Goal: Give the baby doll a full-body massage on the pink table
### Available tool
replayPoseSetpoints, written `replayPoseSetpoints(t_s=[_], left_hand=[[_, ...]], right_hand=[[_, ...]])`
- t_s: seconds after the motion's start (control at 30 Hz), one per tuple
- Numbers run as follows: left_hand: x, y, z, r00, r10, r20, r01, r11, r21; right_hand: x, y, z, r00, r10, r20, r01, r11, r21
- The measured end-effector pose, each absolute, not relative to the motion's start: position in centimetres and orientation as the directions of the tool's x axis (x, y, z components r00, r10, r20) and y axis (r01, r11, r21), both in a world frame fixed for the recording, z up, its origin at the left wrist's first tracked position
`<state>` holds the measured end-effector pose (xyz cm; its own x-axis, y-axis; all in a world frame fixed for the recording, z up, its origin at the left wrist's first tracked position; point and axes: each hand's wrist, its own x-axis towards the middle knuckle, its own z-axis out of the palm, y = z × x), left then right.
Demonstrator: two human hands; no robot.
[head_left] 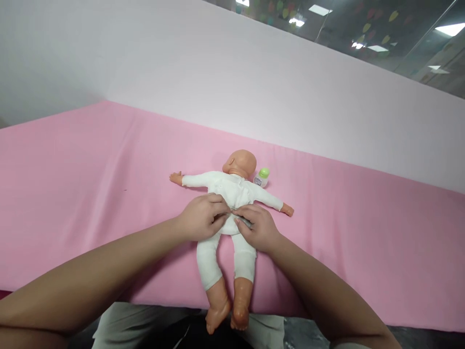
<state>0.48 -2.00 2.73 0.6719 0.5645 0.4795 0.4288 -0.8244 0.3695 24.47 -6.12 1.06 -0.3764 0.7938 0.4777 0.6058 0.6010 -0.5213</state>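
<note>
A baby doll [238,189] with a white cloth body, arms and legs lies stretched out, its bare plastic feet toward me. Its face is turned away from view; the bald head and one ear show. Over the doll's lower trunk, my left hand [205,215] is closed, fingertips pinching the white fabric from the left side. From the other side my right hand [257,225] also pinches the fabric, its fingertips almost meeting the left ones. A small greyish bit shows under the right fingers; I cannot make out what it is.
A small bottle [261,178] with a green cap lies tilted beside the doll's head. Pink cloth [145,160] covers the table, with creases on both sides. Behind it rises a white wall [218,72] with a glass panel [363,39] above. The doll's feet overhang the front edge.
</note>
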Motion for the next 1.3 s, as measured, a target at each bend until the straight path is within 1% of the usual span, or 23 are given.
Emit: replayPoseSetpoints(t_s=[0.07,0.13,0.2,0.23,0.3,0.4,0.47,0.53,0.63,0.7,0.8,0.83,0.9,0.97,1.03,1.1,1.23,1.3], left_hand=[[0.4,-2.2,2.9,0.634,0.526,0.567,0.410,-0.850,0.330],[0.4,-2.3,3.0,0.583,0.476,0.659,0.422,-0.870,0.256],[0.5,-2.3,2.9,0.551,0.439,0.710,0.449,-0.873,0.192],[0.6,-2.2,2.8,0.554,0.443,0.705,0.465,-0.867,0.179],[0.9,-2.1,2.7,0.595,0.501,0.628,0.499,-0.843,0.200],[1.1,-1.8,2.8,0.659,0.603,0.449,0.535,-0.796,0.283],[1.0,-1.7,3.1,0.672,0.633,0.383,0.537,-0.774,0.336],[0.7,-1.6,3.4,0.673,0.634,0.382,0.504,-0.770,0.390],[0.4,-1.5,3.4,0.634,0.622,0.460,0.436,-0.779,0.451],[0.4,-1.5,3.0,0.586,0.601,0.543,0.437,-0.799,0.413],[0.7,-1.5,2.4,0.567,0.539,0.623,0.488,-0.829,0.274],[0.9,-1.5,2.1,0.581,0.531,0.617,0.504,-0.830,0.240],[1.1,-1.3,1.8,0.625,0.554,0.551,0.533,-0.818,0.217],[1.2,-1.0,1.6,0.662,0.595,0.456,0.557,-0.797,0.233],[1.2,-0.7,1.5,0.677,0.623,0.392,0.571,-0.780,0.255],[1.1,-0.6,1.5,0.671,0.629,0.393,0.578,-0.775,0.255],[1.1,-0.6,1.1,0.672,0.577,0.464,0.567,-0.804,0.179],[1.2,-0.5,0.8,0.690,0.570,0.447,0.561,-0.811,0.167]], right_hand=[[24.5,-6.2,1.3,-0.378,0.769,0.516,0.589,0.630,-0.506],[24.4,-6.2,1.4,-0.360,0.735,0.575,0.604,0.653,-0.457],[24.4,-6.0,1.4,-0.324,0.708,0.628,0.649,0.649,-0.396],[24.3,-5.9,1.3,-0.309,0.704,0.639,0.674,0.636,-0.375],[24.3,-5.7,1.1,-0.302,0.732,0.611,0.708,0.602,-0.371],[24.4,-5.4,0.8,-0.351,0.805,0.479,0.710,0.562,-0.424],[24.5,-5.3,0.7,-0.362,0.830,0.425,0.687,0.546,-0.480],[24.6,-5.2,0.8,-0.347,0.838,0.420,0.650,0.538,-0.536],[24.7,-5.3,1.0,-0.322,0.835,0.446,0.599,0.545,-0.587],[24.7,-5.4,1.1,-0.307,0.819,0.484,0.612,0.560,-0.559],[24.7,-5.4,0.8,-0.286,0.774,0.564,0.680,0.579,-0.450],[24.7,-5.4,0.7,-0.289,0.767,0.573,0.699,0.578,-0.422],[24.8,-5.3,0.4,-0.317,0.777,0.544,0.719,0.571,-0.396],[24.8,-5.1,0.2,-0.364,0.799,0.479,0.722,0.567,-0.397],[24.8,-5.0,0.2,-0.394,0.810,0.434,0.721,0.565,-0.402],[24.8,-5.0,0.3,-0.393,0.815,0.425,0.724,0.560,-0.404],[24.8,-5.1,0.4,-0.365,0.819,0.443,0.722,0.550,-0.421],[25.0,-4.9,0.3,-0.366,0.829,0.423,0.715,0.541,-0.443]])
